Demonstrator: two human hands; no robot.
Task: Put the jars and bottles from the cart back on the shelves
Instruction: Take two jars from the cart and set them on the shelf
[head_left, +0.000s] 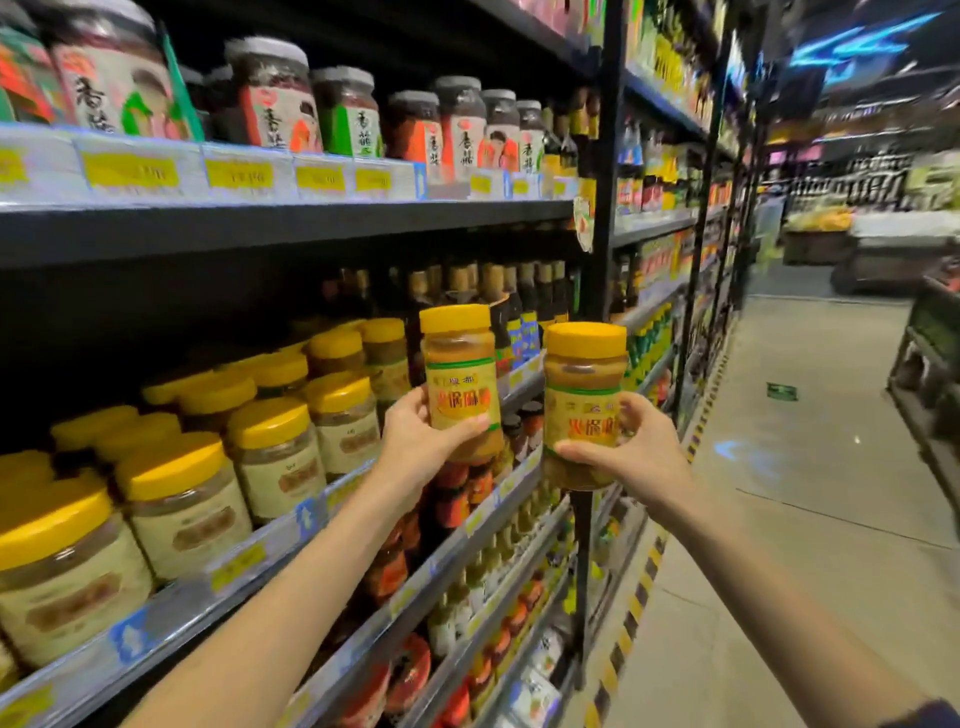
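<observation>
Both bare forearms reach up from the bottom edge. Left hand (415, 441) has its fingers curled round the lower half of a yellow-lidded jar (460, 379), thumb across the label, jar upright. Right hand (631, 452) grips a second matching jar (584, 400) the same way, thumb lying along the front. Each jar hangs in the air just beside the middle shelf (291, 540), where a row of similar yellow-lidded jars (182, 504) stands.

Clear plastic jars, matt dark metal shelves

We see two jars (460, 384) (584, 405) — see-through plastic, smooth yellow plastic lids, glossy paper labels — beside a matt shelf (285, 228); the floor (810, 467) shines.
</observation>
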